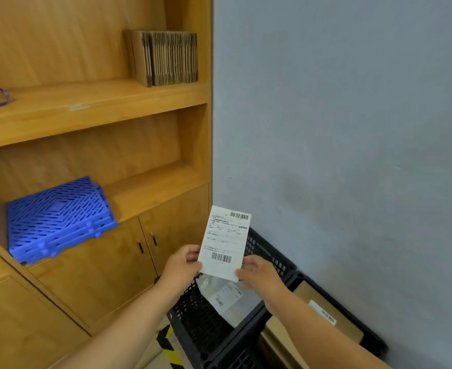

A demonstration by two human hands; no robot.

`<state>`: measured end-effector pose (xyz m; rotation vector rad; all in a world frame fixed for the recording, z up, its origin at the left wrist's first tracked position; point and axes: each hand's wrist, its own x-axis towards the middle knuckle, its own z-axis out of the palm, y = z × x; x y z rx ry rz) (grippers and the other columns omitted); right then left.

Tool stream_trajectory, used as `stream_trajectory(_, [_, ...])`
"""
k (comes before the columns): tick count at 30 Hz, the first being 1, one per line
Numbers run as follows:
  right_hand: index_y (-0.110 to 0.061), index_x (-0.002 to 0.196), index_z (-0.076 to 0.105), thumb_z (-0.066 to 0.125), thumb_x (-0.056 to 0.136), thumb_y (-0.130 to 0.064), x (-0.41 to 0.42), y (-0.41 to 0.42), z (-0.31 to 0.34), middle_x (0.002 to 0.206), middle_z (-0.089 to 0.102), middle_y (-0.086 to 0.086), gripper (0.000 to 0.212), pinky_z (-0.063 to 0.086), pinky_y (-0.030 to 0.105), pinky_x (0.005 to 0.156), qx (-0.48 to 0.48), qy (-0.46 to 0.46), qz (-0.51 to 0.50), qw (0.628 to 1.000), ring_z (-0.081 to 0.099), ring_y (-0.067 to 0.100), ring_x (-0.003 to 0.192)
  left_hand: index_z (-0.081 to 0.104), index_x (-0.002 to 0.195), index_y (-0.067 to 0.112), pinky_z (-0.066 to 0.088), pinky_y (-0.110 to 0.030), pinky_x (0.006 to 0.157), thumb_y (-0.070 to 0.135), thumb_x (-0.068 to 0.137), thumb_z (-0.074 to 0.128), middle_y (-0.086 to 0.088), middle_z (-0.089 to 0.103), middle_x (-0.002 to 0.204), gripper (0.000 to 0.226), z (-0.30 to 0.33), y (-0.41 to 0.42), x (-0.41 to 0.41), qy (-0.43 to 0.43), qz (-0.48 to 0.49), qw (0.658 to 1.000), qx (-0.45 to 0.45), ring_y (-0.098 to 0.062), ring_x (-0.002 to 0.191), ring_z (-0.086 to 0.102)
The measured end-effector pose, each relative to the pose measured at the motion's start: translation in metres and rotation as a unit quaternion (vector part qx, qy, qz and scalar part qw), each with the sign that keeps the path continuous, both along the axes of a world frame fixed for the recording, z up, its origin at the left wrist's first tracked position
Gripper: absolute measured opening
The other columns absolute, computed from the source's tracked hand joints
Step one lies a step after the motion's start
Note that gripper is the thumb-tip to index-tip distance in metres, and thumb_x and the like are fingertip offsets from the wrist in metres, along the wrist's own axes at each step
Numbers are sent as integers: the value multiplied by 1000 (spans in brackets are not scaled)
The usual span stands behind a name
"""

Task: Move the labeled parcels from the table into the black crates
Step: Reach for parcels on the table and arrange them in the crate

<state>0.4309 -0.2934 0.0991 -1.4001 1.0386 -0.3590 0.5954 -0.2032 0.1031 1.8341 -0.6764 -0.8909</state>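
Hands: our left hand (pixel 183 265) and right hand (pixel 257 272) pinch the labeled parcel's (pixel 226 242) lower corners, fingers curled on it.
Parcel: upright, above the near crate (pixel 206 339).
Done: we judge two parcels crated, a clear bag (pixel 229 296) here and a box (pixel 326 312) in the far crate (pixel 371 339).
Left: lowering this one; tabletop unseen.

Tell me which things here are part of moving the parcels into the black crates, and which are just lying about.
Part of the job:
- white labeled parcel, held by left hand and right hand
- near black crate with a clear bagged parcel inside
- far black crate with a brown labeled parcel

Lying about:
- blue folded crate
- flat cardboard stack
- wooden shelf
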Motion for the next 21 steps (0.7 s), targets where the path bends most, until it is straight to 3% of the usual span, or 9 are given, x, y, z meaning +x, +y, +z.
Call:
stream_trajectory(2, [-22, 96, 58, 62, 87, -6, 10, -9, -4, 93, 66, -6, 18, 50, 21, 72, 3, 6, -13, 1000, 64, 11, 87, 52, 104, 23, 49, -20, 68, -9, 88, 50, 10, 62, 96, 36, -8, -14, 12, 10, -15, 1000, 1, -7, 90, 60])
stream_trajectory(8, [-23, 107, 55, 63, 86, -8, 55, -37, -22, 96, 66, -11, 27, 49, 16, 66, 20, 44, -60, 997, 63, 5, 89, 55, 112, 19, 50, -21, 69, -7, 87, 53, 8, 63, 100, 37, -33, -60, 69, 30, -75, 997, 18, -12, 96, 61])
stream_trajectory(16, [-18, 97, 58, 62, 89, -9, 158, -57, -73, 97, 67, 2, 13, 50, 20, 68, 88, 67, -164, 980, 61, 10, 79, 56, 108, 19, 49, -27, 83, -7, 87, 52, 6, 63, 100, 34, -80, -110, 175, 53, -162, 983, 65, -14, 99, 60])
stream_trajectory(19, [-12, 104, 58, 60, 91, -9, 187, -56, -98, 93, 65, -4, 13, 51, 17, 64, 132, 64, -223, 964, 61, 9, 80, 58, 105, 20, 48, -20, 72, -8, 86, 52, 8, 65, 98, 35, -106, -121, 206, 59, -208, 972, 94, -8, 92, 61])
stream_trajectory(21, [-12, 104, 56, 58, 92, -6, 198, -52, -117, 92, 64, -4, 13, 50, 16, 60, 163, 64, -258, 950, 62, 9, 80, 60, 107, 19, 49, -22, 74, -9, 85, 52, 6, 67, 100, 36, -128, -126, 219, 62, -236, 962, 126, -8, 93, 63])
